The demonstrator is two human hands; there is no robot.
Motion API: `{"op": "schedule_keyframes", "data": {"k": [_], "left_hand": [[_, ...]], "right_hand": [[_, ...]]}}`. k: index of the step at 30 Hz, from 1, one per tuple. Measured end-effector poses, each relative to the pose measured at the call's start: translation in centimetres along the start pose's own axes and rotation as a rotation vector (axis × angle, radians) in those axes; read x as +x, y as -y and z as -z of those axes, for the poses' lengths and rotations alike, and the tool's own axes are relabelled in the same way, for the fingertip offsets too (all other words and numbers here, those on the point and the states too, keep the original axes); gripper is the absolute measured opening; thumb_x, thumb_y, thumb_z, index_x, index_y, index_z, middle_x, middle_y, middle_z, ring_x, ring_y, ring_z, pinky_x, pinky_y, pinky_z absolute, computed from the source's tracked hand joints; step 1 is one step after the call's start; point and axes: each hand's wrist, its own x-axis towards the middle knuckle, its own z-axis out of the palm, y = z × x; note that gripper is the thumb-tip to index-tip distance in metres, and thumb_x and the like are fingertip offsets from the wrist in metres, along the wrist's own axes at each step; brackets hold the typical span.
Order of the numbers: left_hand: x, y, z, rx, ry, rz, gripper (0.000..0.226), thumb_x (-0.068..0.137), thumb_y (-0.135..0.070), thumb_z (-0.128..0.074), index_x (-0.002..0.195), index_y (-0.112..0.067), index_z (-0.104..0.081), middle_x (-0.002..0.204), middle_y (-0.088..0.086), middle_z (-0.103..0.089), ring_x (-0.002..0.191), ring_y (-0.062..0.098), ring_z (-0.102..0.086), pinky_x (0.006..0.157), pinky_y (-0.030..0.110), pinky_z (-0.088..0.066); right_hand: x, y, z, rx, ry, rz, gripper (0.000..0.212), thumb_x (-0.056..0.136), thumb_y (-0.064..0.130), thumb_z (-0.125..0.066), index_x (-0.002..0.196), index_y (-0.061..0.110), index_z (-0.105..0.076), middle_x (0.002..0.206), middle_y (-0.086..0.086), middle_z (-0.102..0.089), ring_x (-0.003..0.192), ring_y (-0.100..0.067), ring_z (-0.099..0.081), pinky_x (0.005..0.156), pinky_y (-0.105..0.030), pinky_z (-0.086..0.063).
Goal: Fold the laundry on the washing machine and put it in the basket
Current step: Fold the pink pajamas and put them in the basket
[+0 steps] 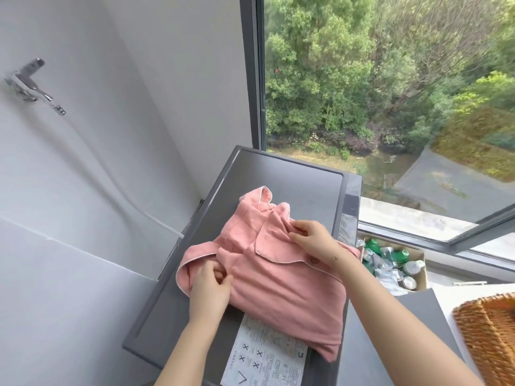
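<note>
Pink garment (281, 280): lying partly folded on the grey washing machine top (292, 176), centre of frame.
Left hand (209, 288): pinching a fold at the garment's left edge.
Right hand (312, 240): fingers curling round cloth near the collar.
Wicker basket (490, 335): sitting at lower right, well apart.
Instruction sticker (267, 358): showing below the garment.

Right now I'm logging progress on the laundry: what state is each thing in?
pink pajama top: partly folded, lying on the washing machine
left hand: fingers pinching the top's left edge
right hand: fingers pinching fabric near the collar
washing machine: lid closed
wicker basket: no laundry visible inside
cardboard box: open, holding bottles
window: cannot tell if open
</note>
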Motion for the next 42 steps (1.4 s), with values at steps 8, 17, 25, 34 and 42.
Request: {"op": "schedule_keyframes", "data": {"k": [8,17,25,34,42], "left_hand": [[3.0,-6.3,-3.0,0.125,0.179,-0.085,0.042,0.082,-0.036,-0.067,0.116,-0.017,-0.052,0.121,0.002,-0.051,0.106,0.023,-0.056,0.091,0.031,-0.042],[5.2,-5.7,-4.0,0.243,0.404,-0.085,0.021,0.092,-0.031,-0.06,0.105,-0.016,-0.053,0.106,0.007,-0.063,0.101,0.024,-0.058,0.082,0.027,-0.036],[6.1,-5.5,-3.4,0.162,0.277,-0.242,0.017,0.09,-0.019,-0.062,0.083,-0.013,-0.049,0.075,-0.001,-0.055,0.083,0.024,-0.053,0.066,0.031,-0.03],[-0.7,-2.8,-3.5,0.175,0.05,-0.143,0.061,0.085,-0.033,-0.068,0.134,-0.009,-0.042,0.141,0.015,-0.038,0.13,0.032,-0.034,0.101,0.043,-0.031],[-1.4,1.1,-4.9,0.473,0.202,-0.321,0.049,0.101,-0.036,-0.039,0.148,-0.029,-0.028,0.16,-0.008,-0.011,0.148,0.012,0.001,0.115,0.055,0.0]], "right_hand": [[-6.0,-5.2,3.3,0.259,-0.525,-0.185,0.015,0.09,0.013,-0.061,0.102,0.015,-0.069,0.097,-0.001,-0.067,0.083,-0.008,-0.059,0.075,-0.016,-0.048],[-5.9,-6.5,5.3,0.505,-0.593,-0.134,0.023,0.093,0.017,-0.06,0.07,0.015,-0.064,0.062,0.003,-0.056,0.055,-0.002,-0.048,0.055,-0.016,-0.039],[-6.0,-8.4,4.4,0.518,-0.56,-0.215,0.024,0.096,0.013,-0.055,0.071,0.011,-0.052,0.06,-0.003,-0.05,0.039,-0.002,-0.041,0.036,-0.02,-0.037],[-10.1,-8.8,3.4,0.781,-0.431,-0.217,0.008,0.069,0.015,-0.057,0.065,0.011,-0.052,0.063,-0.003,-0.046,0.058,-0.014,-0.041,0.056,-0.024,-0.034],[-13.7,-7.5,-0.1,0.604,-0.047,-0.187,0.02,0.083,-0.012,-0.056,0.074,0.006,-0.058,0.065,0.001,-0.063,0.053,-0.005,-0.055,0.049,-0.016,-0.042]]}}
